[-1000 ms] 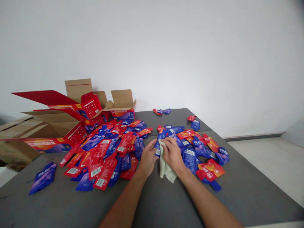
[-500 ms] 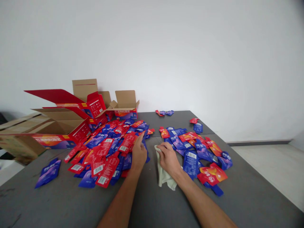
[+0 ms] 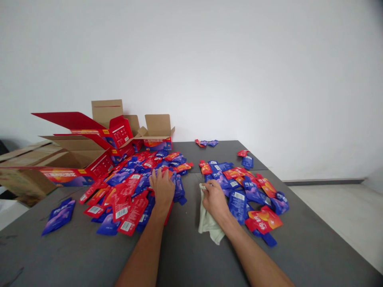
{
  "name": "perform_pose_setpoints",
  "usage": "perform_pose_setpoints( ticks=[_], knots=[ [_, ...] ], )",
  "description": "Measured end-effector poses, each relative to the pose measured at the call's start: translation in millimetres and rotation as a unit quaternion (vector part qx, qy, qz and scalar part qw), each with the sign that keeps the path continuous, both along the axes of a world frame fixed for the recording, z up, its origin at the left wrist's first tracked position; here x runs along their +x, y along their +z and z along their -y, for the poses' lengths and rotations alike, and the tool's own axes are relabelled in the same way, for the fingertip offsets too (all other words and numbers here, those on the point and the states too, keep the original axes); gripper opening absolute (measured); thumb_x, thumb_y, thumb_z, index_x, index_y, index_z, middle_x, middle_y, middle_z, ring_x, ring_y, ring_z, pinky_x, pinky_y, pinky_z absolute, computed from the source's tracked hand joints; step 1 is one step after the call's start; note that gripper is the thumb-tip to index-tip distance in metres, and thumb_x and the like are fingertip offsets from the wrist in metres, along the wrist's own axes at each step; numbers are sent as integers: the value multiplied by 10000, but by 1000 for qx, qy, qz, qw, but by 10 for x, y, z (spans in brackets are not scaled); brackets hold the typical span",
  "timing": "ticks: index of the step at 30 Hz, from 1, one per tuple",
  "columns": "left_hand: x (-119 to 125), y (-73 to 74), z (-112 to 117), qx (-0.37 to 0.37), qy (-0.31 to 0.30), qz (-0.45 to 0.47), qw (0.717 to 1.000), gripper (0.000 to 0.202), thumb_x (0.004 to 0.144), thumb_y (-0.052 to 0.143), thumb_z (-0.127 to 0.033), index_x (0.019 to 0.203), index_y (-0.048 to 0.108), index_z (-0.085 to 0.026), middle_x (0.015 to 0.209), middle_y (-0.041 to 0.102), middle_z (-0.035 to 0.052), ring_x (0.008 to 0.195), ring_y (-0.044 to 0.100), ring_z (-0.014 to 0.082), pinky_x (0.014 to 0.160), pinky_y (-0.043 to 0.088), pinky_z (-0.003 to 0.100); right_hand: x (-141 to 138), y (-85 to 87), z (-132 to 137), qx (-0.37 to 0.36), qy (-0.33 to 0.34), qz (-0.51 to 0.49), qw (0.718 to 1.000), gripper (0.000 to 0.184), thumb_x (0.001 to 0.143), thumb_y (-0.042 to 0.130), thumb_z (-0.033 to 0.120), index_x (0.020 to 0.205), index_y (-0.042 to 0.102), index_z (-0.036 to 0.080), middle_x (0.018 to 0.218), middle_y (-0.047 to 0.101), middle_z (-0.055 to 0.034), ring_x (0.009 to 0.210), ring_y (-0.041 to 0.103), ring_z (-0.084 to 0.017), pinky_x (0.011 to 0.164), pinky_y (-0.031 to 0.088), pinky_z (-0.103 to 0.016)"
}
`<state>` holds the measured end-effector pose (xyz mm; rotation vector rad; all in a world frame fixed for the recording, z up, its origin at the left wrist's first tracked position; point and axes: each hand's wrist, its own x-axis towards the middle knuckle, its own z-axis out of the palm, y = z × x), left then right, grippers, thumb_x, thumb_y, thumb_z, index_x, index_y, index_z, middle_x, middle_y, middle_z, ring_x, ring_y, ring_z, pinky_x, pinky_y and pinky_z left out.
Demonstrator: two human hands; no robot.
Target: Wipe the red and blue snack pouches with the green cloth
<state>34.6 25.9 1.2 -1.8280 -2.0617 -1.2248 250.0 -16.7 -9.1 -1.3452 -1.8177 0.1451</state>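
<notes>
My left hand (image 3: pixel 162 189) is over the right side of a heap of red and blue pouches (image 3: pixel 131 187). Its fingers are spread and bent down onto the pouches; the fingertips are partly hidden. Closed on a pale green cloth (image 3: pixel 206 221), my right hand (image 3: pixel 214 199) pinches its upper edge while the rest hangs down to the tabletop. Just right of that hand lies a smaller group of pouches, among them a blue pouch (image 3: pixel 237 205) with a barcode and a red-orange pouch (image 3: pixel 263 219).
Open red cartons (image 3: pixel 101 167) stand at the left, with another open carton (image 3: pixel 158 143) behind the heap. A single blue pouch (image 3: pixel 59 217) lies at the left on the dark table (image 3: pixel 185 255). A few pouches (image 3: pixel 206 143) rest near the white wall.
My left hand has shifted slightly left, from a pointing finger to fingers spread over the heap. Some pouches beside it have moved. My right hand keeps hold of the cloth.
</notes>
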Motion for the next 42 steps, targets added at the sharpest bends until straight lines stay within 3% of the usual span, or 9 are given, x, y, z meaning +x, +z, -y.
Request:
perform_pose_setpoints(
  ticks=[4,6,8,16,22,27,32,37,42],
  knots=[
    [393,5,27,-10,-89,17,996,353,882,463,-134,1141,702,-131,1324,607,164,1327,440,328,1156,260,506,252,32,-81,-38,-68,25,997,240,811,514,42,868,723,145,911,650,-118,883,611,-223,862,482,-309],
    [650,-25,35,-58,-212,164,962,325,843,499,-111,1077,724,-136,1265,638,177,1280,481,330,1156,229,515,406,45,-137,-57,-110,35,992,224,810,530,59,897,721,138,935,665,-128,913,619,-231,877,470,-307],
    [912,-75,22,-85,-263,200,940,289,802,541,-103,990,749,-173,1166,695,148,1187,557,312,1110,307,481,543,44,-193,-89,-140,39,985,235,819,533,77,966,708,129,983,676,-138,969,623,-238,892,454,-301],
    [1573,-260,-186,-218,-309,417,827,234,778,552,-183,922,731,-143,785,732,81,731,660,206,709,483,312,707,-39,-275,-208,-142,25,967,244,845,511,131,1028,668,165,920,731,-105,875,679,-230,751,443,-272],
    [1532,-261,-191,-224,-263,530,774,381,714,646,-200,1090,657,-137,806,719,67,695,637,164,657,449,259,602,-9,-249,-209,-64,-50,974,196,831,505,148,926,666,204,902,727,-47,852,665,-202,779,451,-275],
    [1284,-207,-118,-182,-250,580,754,428,688,678,-213,1112,658,-162,909,722,68,778,645,163,712,457,259,428,-42,-209,-169,75,-129,974,197,845,491,207,895,682,205,879,713,-15,866,649,-202,834,470,-310],
    [909,-142,44,-200,-329,643,662,316,635,718,-195,946,711,-141,912,721,87,734,635,162,672,472,275,300,-28,-162,-116,109,-148,976,218,883,505,228,987,695,201,941,712,-34,894,644,-206,876,483,-344],
    [760,-79,216,-172,-415,676,584,636,527,653,9,1136,660,-175,1088,709,93,885,656,165,722,471,232,123,48,-38,2,124,-100,987,217,911,555,217,1063,710,220,1104,640,-90,1041,596,-219,967,466,-366],
    [803,-74,299,-182,-430,656,593,822,529,607,17,1317,565,-213,1248,665,117,902,665,182,594,423,182,9,101,37,17,134,-59,989,260,933,521,187,1085,727,236,1033,610,-86,975,581,-214,892,495,-359]
  ],
)
